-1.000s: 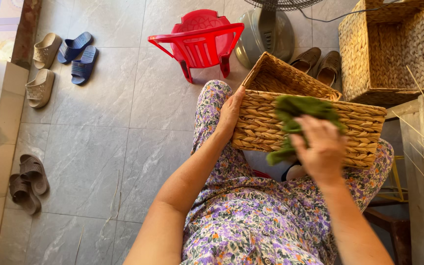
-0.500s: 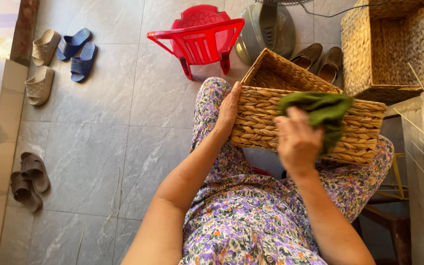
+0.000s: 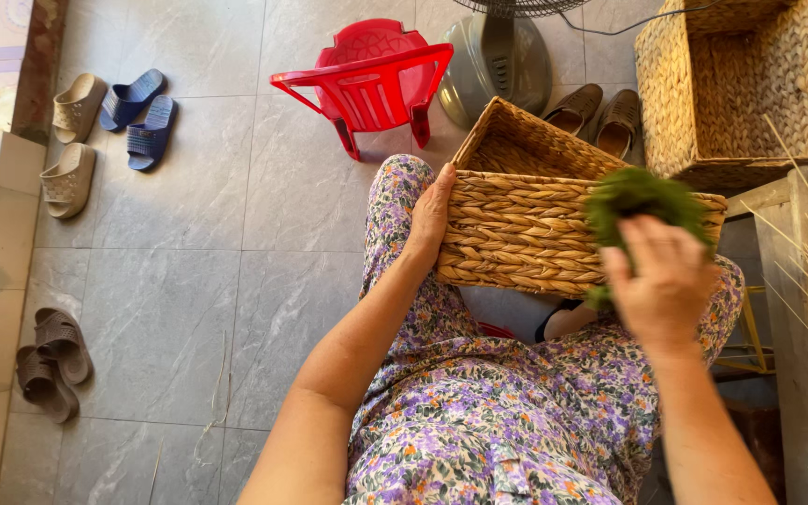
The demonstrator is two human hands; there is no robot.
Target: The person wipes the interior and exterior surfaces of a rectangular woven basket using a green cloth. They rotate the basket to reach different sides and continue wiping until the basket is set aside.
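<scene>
A: We have the woven basket (image 3: 526, 234) resting on our lap, tilted so its open mouth faces away from us. Our left hand (image 3: 430, 217) lies flat against its left end, fingers wrapped over the corner to steady it.

B: And our right hand (image 3: 658, 281) is bunched around the green cloth (image 3: 638, 198), fingers curled on it, pressing it against the basket's right front edge near the rim.

A: The cloth looks blurred there, so we judge it's in motion across the weave. To do this well, we want to press with the pads of our fingers and follow the direction of the strands, so the cloth doesn't snag.

B: We also want the left hand braced firmly, since the basket only sits on our knees and could slide toward the red plastic chair (image 3: 367, 79).

A: Around us we see a larger woven basket (image 3: 750, 84) to the right, a fan base (image 3: 496, 65), brown shoes (image 3: 596, 114) beyond our basket, and sandals (image 3: 109, 117) on the grey tiled floor (image 3: 170, 281).
</scene>
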